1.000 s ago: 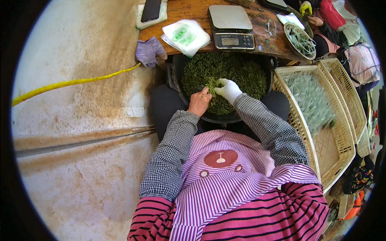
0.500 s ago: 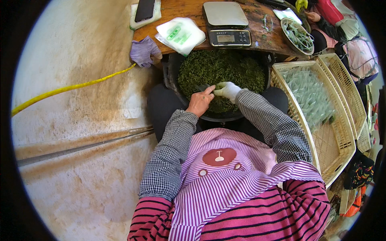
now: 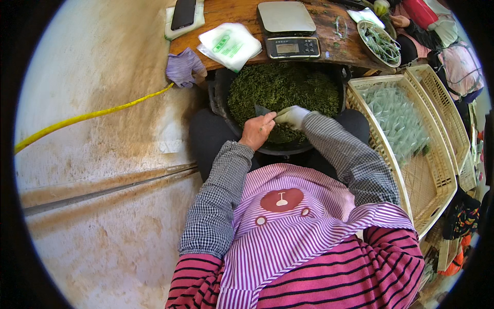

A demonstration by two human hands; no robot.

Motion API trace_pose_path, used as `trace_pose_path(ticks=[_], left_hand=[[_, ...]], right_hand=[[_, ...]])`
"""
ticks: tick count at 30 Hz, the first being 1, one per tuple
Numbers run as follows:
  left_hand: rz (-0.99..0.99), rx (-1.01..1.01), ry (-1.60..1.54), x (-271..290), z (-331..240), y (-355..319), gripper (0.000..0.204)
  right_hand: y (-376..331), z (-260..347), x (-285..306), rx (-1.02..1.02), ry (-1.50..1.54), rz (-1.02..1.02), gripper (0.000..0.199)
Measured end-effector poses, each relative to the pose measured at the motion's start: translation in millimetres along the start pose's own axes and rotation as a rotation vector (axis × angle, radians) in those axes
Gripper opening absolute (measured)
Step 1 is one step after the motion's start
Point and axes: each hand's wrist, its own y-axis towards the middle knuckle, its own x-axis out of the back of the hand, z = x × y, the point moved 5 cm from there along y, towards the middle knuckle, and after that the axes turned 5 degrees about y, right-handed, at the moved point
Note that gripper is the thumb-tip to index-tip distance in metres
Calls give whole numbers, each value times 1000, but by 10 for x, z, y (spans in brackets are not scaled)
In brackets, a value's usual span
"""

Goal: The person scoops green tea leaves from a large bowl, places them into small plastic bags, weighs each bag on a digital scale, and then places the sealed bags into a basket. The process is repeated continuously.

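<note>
My bare left hand (image 3: 258,132) is closed, fingers pinching a small see-through plastic bag (image 3: 261,110) that sticks up beyond the fingertips. My right hand (image 3: 293,117), in a pale glove, meets the left fingertips with its own fingers pressed together; whether it grips the bag's edge or something else is hidden. Both hands are over a black tub (image 3: 218,91) between my knees. Tiny green bead-like plant pieces (image 3: 288,87) fill the tub.
A wooden table (image 3: 231,11) beyond the tub bears a digital scale (image 3: 286,20), stacked plastic bags (image 3: 229,45), a phone (image 3: 184,14) and a basket (image 3: 378,44). A purple glove (image 3: 184,67) is by a yellow hose (image 3: 98,112). Right: a crate (image 3: 429,213) with many clear bags; a co-worker's hand (image 3: 400,21).
The small bag has tipped more upright and shows more clearly above my left fingers. My right hand has turned slightly, staying against the left fingertips.
</note>
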Motion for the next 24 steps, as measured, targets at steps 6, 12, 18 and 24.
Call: trace_pose_path(ticks=[6,12,18,24], left_hand=[[37,-180,196,93,-130,8,15],[-48,-93,224,117,-52,69,14],[-5,-3,231,75,37,10,8],[-133,361,87,200,248,88,7]], right_hand=[[-223,522,106,-282,-214,-601,32],[-154,136,19,-261,588,-108,53],[-173,358,82,-158,308,-645,44],[-46,-314,-513,-294,348,-231,89]])
